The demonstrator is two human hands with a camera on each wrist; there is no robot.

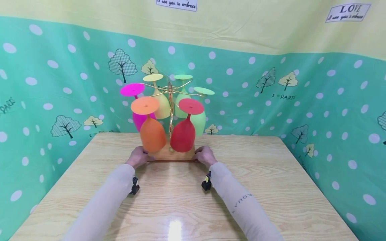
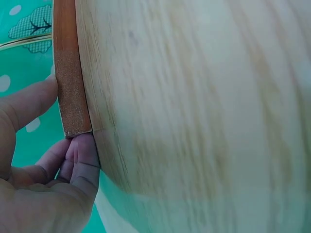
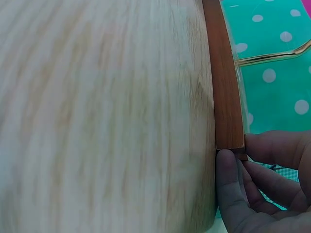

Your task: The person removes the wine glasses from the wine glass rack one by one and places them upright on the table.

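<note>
A wine glass rack with a wooden base (image 1: 181,156) and a twisted gold wire stem (image 1: 171,117) stands toward the table's far side. Hanging upside down from it are an orange goblet (image 1: 153,135), a red goblet (image 1: 183,136), a magenta goblet (image 1: 138,118), a yellow goblet (image 1: 163,106) and two light green goblets (image 1: 199,123). My left hand (image 1: 139,157) grips the base's left end, thumb on top and fingers at the end face (image 2: 73,92). At the opposite end, my right hand (image 1: 205,156) holds the base between thumb and fingers.
The rack stands on a light wood-grain table (image 1: 256,174). A green polka-dot cloth (image 1: 235,87) with printed trees hangs behind the table and along both sides. Small black wrist cameras (image 1: 206,182) sit under the sleeves.
</note>
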